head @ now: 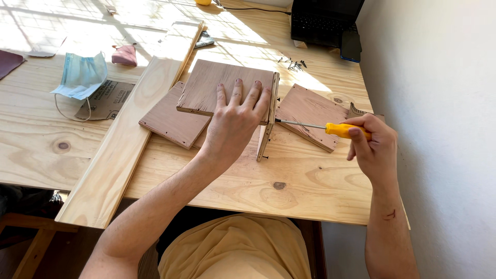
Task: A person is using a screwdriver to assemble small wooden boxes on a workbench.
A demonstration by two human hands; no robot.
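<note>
Right hand grip holds yellow screwdriver; left hand lies flat on board.

Your right hand is hemmed in: wall just beside it, loose brown panel under the screwdriver shaft. Scattered screws and laptop block the far edge. Bare tabletop near you gives open passage. Long plank bars the left.
</note>
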